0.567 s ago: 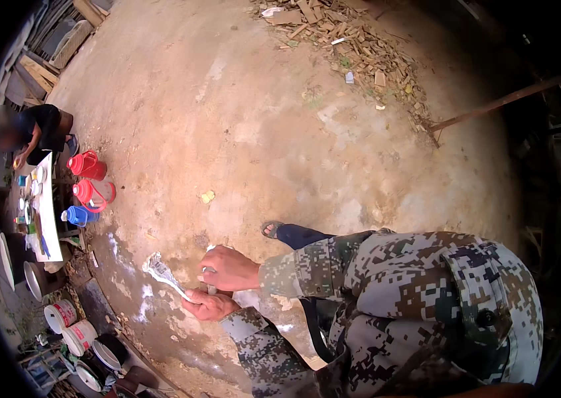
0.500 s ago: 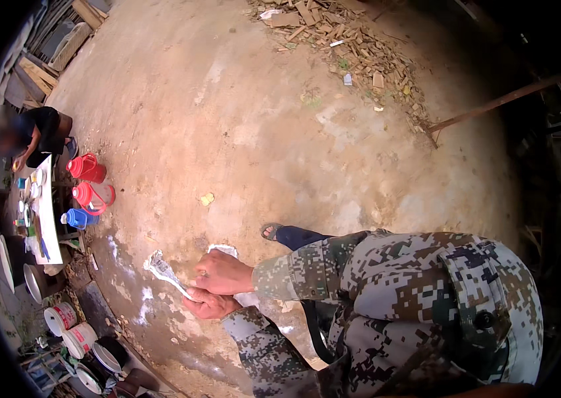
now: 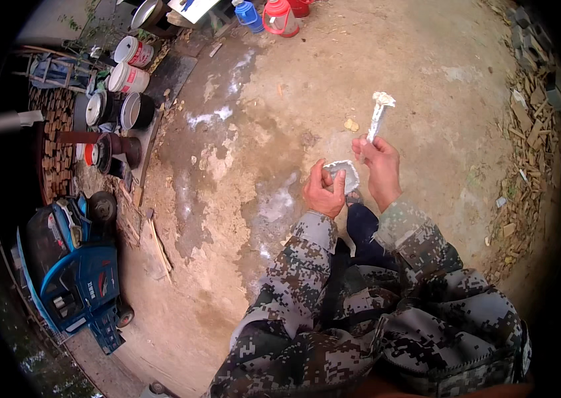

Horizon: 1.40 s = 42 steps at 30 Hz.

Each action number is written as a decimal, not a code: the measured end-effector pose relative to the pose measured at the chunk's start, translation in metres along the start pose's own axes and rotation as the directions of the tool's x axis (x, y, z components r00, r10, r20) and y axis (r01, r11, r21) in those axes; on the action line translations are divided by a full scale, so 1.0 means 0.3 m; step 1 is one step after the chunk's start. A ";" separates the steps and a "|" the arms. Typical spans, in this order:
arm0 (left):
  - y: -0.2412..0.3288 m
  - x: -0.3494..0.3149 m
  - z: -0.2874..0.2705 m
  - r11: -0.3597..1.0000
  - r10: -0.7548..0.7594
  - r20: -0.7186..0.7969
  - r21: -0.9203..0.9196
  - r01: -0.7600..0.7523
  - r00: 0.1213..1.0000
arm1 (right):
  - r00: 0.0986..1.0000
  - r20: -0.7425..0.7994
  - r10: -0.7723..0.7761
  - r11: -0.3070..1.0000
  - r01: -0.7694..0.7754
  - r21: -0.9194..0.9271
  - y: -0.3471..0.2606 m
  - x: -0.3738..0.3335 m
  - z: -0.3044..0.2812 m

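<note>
My left hand [image 3: 324,193] is closed around a small, shallow grey piece with a white, ragged rim [image 3: 347,176], like a little dish; its exact kind is unclear. To its right, my right hand [image 3: 381,167] grips the lower end of a narrow stick-like tool [image 3: 376,119]. White paste coats the tool, and a lumpy white clump [image 3: 383,99] sits at its upper end. The two hands are apart, both held over the bare ground in front of my legs.
White buckets [image 3: 129,78] and dark pots [image 3: 138,111] line the upper left. A blue three-wheeled vehicle [image 3: 81,285] stands at the left. Red [image 3: 281,18] and blue [image 3: 248,16] flasks are at the top. Wood scraps [image 3: 529,142] lie along the right.
My view has swung round toward the buckets and vehicle. My hands, close together before, have separated; the tool now points upward, and the dish-like piece shows more fully.
</note>
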<state>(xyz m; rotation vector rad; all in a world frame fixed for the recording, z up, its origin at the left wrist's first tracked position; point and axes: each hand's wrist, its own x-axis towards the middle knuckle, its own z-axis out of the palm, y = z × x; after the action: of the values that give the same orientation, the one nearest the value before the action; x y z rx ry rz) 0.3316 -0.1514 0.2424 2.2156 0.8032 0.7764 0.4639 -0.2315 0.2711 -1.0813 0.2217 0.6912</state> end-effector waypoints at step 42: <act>-0.491 1.083 -1.242 0.846 -0.524 -0.851 -0.515 0.136 0.032 | 0.053 0.483 0.874 0.385 -0.681 -0.623 0.570 0.324 1.551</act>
<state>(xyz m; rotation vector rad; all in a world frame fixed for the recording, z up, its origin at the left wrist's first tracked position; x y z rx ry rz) 0.2304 0.3042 0.4619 0.7744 1.6083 2.0184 0.3595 0.2606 0.3178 -0.6612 -0.0669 2.2628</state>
